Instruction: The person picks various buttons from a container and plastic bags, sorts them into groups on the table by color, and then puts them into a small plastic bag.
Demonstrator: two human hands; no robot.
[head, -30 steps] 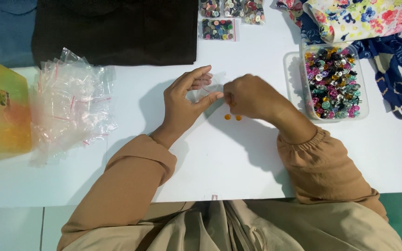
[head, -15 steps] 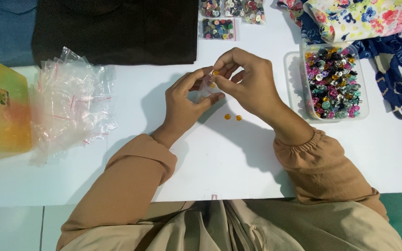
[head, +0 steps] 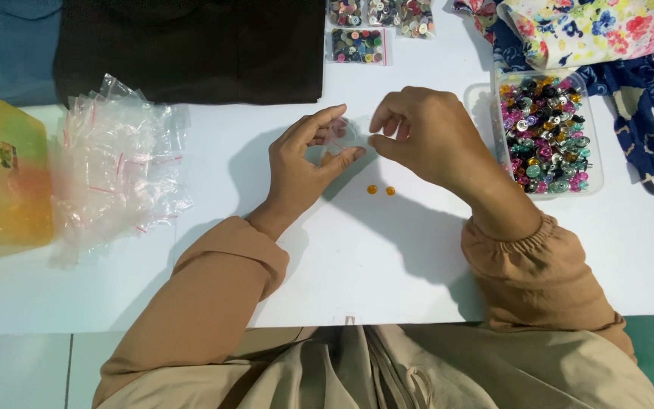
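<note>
Small clear plastic bag (head: 336,140), held above the white table (head: 387,257) near its middle, pinched between the thumb and curled fingers of the left hand (head: 304,163). Right hand (head: 418,132) hovers just beside the bag's right edge, its thumb and forefinger drawn close together at the bag's mouth; whether anything lies between those fingertips cannot be told. Two small orange buttons (head: 381,190) lie side by side on the bare table just below the two hands, apart from both. Both forearms wear tan sleeves (head: 213,288) gathered at the cuff.

To the right of the right hand stands a clear rectangular tray (head: 486,106) filled with mixed buttons in pink, green, black, silver and gold. Beyond the tray lies floral fabric (head: 592,26) over a dark blue patterned cloth (head: 645,113). At the far edge of the table, above the hands, rest several small packets of sorted buttons (head: 357,45). A black cloth (head: 191,45) covers the far left-centre of the table, with a blue cloth (head: 9,45) beside it. On the left, well apart from the hands, sits a loose heap of empty clear bags with red seal strips (head: 119,163), and next to it, at the picture's left edge, a translucent yellow container (head: 1,182).
</note>
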